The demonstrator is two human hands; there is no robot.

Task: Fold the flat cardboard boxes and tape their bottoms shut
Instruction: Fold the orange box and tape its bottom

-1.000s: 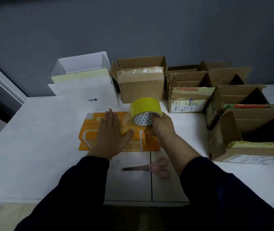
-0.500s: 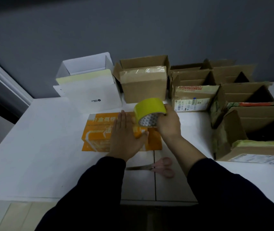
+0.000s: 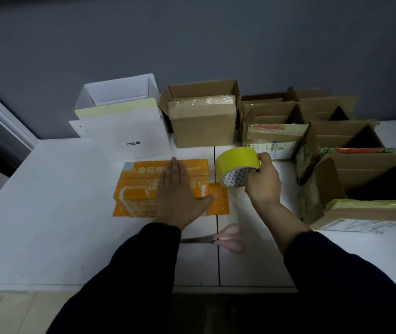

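Head view, left hand (image 3: 177,196) flat on orange box (image 3: 139,189), right hand (image 3: 263,182) gripping tape roll (image 3: 236,165)

Pink-handled scissors (image 3: 225,238) lie on the white table (image 3: 47,213) before a grey wall (image 3: 192,39).

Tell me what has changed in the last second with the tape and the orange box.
The right hand, gripping the yellow tape roll, has carried it rightward off the orange box, to beside its right edge. The left hand stays pressed flat on the box. The scissors have not moved.
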